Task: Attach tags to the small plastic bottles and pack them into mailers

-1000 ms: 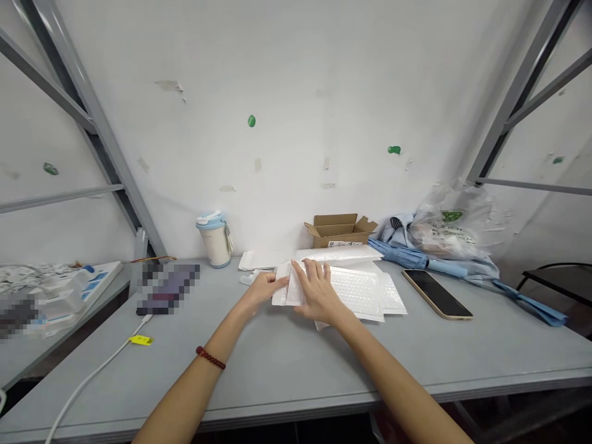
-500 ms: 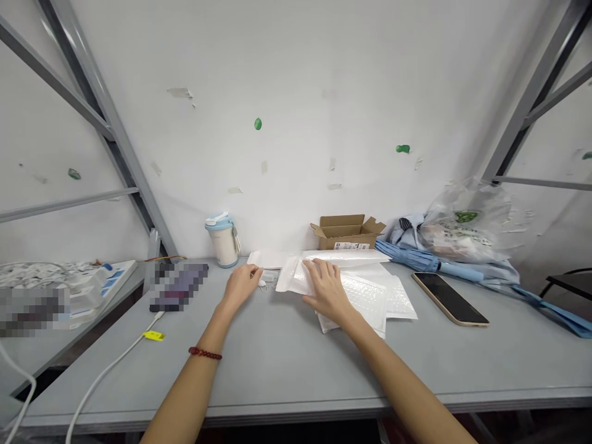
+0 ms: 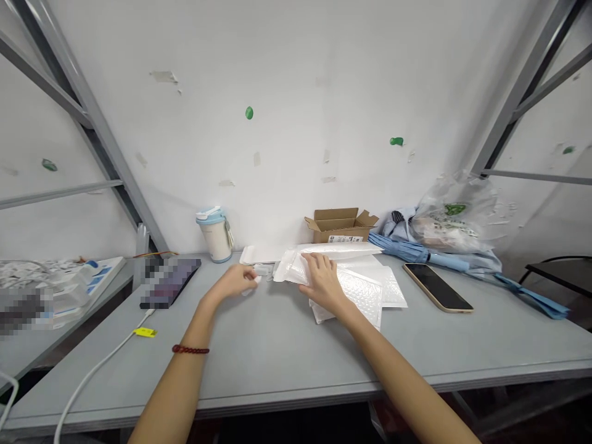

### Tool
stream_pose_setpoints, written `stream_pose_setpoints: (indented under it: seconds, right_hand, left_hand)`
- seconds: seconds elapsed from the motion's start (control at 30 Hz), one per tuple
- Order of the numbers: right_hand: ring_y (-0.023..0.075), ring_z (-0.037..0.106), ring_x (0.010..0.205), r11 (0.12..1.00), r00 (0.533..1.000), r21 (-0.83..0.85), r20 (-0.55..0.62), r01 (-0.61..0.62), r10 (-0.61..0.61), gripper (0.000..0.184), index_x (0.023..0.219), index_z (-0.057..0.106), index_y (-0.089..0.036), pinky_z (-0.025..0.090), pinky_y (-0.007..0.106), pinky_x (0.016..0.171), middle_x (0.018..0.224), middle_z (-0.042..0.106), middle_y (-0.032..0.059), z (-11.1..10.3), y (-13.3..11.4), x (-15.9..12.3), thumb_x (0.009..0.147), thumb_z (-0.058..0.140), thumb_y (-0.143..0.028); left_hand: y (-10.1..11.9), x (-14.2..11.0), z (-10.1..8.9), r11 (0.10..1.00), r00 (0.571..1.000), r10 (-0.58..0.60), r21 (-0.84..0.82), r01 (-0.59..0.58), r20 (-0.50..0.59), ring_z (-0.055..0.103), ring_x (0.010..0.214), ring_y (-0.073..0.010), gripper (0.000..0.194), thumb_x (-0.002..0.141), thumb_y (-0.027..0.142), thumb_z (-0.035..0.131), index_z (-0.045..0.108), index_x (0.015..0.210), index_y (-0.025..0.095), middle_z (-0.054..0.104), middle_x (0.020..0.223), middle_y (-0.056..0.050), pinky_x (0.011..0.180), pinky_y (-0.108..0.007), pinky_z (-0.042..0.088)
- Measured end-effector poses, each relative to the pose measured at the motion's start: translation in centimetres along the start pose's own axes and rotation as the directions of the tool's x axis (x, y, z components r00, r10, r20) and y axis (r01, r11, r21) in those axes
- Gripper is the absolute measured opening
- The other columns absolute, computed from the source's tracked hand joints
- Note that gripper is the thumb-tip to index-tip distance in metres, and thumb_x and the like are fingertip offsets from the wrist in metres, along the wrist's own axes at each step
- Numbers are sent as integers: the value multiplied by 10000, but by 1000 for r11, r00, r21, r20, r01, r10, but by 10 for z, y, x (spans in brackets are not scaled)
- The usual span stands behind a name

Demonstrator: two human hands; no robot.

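My left hand is closed in a pinch on a small white item, whose kind I cannot make out. Beside it on the table lies a small clear-and-white piece. My right hand grips a white bubble mailer across its width, fingers over the top and thumb at the near edge. The mailer's left end points toward my left hand. Under and around my right hand lie more white bubble mailers, overlapping one another. Another flat white mailer lies behind the small piece.
An open cardboard box and a blue-lidded cup stand along the wall. On the right are a phone, a blue umbrella and a plastic bag. A blurred dark device with a white cable lies left.
My left hand has drawn slightly back from the clear-and-white piece, with a small white item now showing in its fingers. My right hand stays on the mailer. The view has shifted a little.
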State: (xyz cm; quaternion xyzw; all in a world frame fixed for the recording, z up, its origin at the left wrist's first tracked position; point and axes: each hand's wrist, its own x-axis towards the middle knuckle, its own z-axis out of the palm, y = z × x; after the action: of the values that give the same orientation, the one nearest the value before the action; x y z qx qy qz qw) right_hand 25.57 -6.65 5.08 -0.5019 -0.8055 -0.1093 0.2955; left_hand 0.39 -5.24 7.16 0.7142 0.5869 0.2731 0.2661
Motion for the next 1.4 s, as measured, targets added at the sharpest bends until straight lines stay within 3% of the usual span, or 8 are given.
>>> stream_pose_setpoints:
  seconds: [0.13,0.27,0.5,0.63,0.77,0.97,1.1,1.4]
  right_hand:
    - [287,415,1084,1000,1000,8,5,1,-1,598,1269,404,-160,333,402,872,1196,482,144,1,0,0,723,592,-315]
    - [287,424,1077,998,1000,55,2,5,-5,601,1267,398,-171,336,408,874,1195,486,137,2,-2,-1,714,593,-299]
    - [279,425,1086,994,1000,105,18,6,-8,586,1253,405,-158,330,409,887,1211,491,133,3,-3,-2,703,583,-254]
    - [282,423,1087,993,1000,121,19,-2,0,576,1247,409,-158,330,411,885,1211,493,134,3,-3,-1,704,578,-249]
    - [283,441,1061,993,999,113,-15,-43,45,552,1234,418,-166,342,409,870,1185,503,135,3,-2,0,713,577,-254]
    - [283,443,1048,986,996,144,-19,-82,86,532,1224,429,-165,327,417,883,1161,512,132,4,-1,2,717,569,-250]
    - [281,442,1052,986,996,144,0,-89,90,553,1232,422,-156,328,414,882,1173,507,130,4,0,2,711,580,-252]
    - [286,436,1056,990,997,120,16,-77,76,556,1235,412,-153,325,417,883,1187,503,136,5,0,2,716,587,-248]
  left_hand:
    - [14,-5,-12,862,976,-27,-500,-86,-215,599,606,-151,315,630,380,676,589,837,160,637,706,-11,551,-260,458]
    - [27,-3,5,744,959,-24,-645,-171,-282,648,729,-183,396,615,421,722,607,872,143,674,795,-55,671,-307,509]
    - [41,4,50,824,967,121,-521,-223,-224,621,705,-172,307,633,394,696,705,815,146,703,804,-65,680,-300,495]
    - [28,8,42,873,954,77,-443,-205,-290,640,805,-209,352,657,382,670,691,922,151,711,853,-77,747,-324,489]
    - [-1,12,23,986,907,119,-63,-157,-404,615,904,-241,246,755,294,541,694,896,162,695,984,-101,844,-376,456]
    - [-24,14,31,912,962,224,382,-151,-154,515,1077,-260,327,748,132,506,639,1047,151,615,1098,-111,929,-362,408]
    - [-21,14,38,848,975,155,528,-51,-156,493,1081,-284,315,780,117,481,621,1062,131,580,1074,-149,883,-369,418]
    - [-6,10,19,991,943,114,97,-88,-314,575,855,-216,320,787,334,535,667,1013,150,683,997,-79,789,-313,429]
